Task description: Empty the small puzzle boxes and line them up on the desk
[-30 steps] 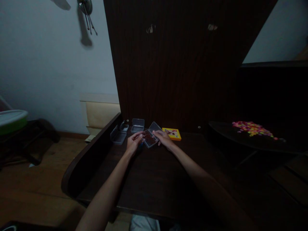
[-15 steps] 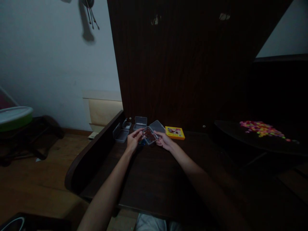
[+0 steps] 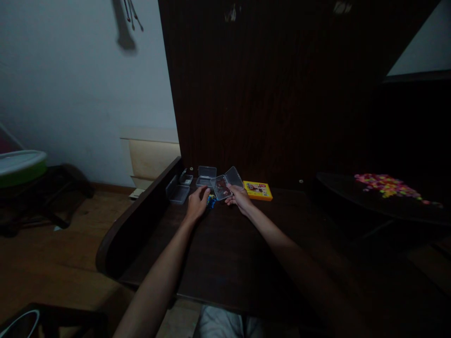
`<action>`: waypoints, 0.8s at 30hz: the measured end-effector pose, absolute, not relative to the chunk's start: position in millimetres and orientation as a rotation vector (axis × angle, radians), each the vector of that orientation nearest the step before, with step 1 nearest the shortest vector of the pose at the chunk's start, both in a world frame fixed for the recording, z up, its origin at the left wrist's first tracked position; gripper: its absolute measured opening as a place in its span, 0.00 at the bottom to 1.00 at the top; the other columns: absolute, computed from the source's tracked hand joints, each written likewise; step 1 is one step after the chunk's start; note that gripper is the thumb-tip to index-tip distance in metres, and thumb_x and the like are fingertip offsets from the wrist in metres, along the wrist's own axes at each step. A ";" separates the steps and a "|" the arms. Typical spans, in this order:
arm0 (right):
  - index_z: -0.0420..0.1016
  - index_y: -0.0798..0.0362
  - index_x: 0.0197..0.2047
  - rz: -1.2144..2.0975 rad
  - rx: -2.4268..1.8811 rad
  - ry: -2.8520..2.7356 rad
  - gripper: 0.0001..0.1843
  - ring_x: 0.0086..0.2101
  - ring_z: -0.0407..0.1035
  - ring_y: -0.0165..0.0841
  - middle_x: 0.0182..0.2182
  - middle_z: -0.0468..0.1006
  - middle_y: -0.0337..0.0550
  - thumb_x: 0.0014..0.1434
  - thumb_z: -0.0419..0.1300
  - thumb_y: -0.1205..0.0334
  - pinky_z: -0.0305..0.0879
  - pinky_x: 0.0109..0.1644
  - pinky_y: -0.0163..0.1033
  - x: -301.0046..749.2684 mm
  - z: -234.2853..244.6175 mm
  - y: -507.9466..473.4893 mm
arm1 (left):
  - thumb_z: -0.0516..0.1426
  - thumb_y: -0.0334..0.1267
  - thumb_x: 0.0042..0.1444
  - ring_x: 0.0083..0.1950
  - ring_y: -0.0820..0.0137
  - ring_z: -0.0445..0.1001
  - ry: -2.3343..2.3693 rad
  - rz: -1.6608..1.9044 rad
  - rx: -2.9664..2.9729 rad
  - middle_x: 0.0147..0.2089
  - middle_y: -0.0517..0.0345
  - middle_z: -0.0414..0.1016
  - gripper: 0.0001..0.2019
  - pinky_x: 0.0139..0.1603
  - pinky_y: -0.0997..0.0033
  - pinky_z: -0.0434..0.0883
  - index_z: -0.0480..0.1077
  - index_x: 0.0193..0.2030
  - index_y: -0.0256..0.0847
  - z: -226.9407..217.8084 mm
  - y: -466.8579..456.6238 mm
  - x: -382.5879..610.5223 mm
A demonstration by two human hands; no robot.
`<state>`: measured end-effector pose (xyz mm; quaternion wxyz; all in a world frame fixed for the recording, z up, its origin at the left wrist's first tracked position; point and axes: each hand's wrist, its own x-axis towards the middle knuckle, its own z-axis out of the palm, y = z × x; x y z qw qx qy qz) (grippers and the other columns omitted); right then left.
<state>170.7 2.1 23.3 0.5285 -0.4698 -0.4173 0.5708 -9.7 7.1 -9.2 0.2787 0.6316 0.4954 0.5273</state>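
My right hand grips a clear plastic box at its right side, thumb over the rim. The box is tilted with its lid up, and small reddish-brown pieces lie inside. To the left of the box, apart from it, is my left hand, fingers slightly bent and parted with nothing seen in them. A small heap of blue and yellow pieces rests on the table beside my left fingertips. Its left part is hidden by that hand.
More clear boxes stand opened: one by the raised left edge, another and a small one behind. A yellow box lies right of my right hand. Bright coloured pieces cover part of a dark surface at right.
My left hand has let go of the clear box and drawn slightly away to the left. The box, now in my right hand alone, has turned, and the blue pieces show more.
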 end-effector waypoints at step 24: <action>0.67 0.53 0.33 0.835 -1.037 -0.760 0.24 0.13 0.68 0.26 0.19 0.73 0.32 0.51 0.65 0.41 0.62 0.13 0.28 153.6 -6.9 21.6 | 0.52 0.32 0.63 0.53 0.59 0.72 1.412 0.843 2.436 0.50 0.45 0.74 0.08 0.58 0.57 0.69 0.71 0.43 0.38 -18.3 8.6 19.9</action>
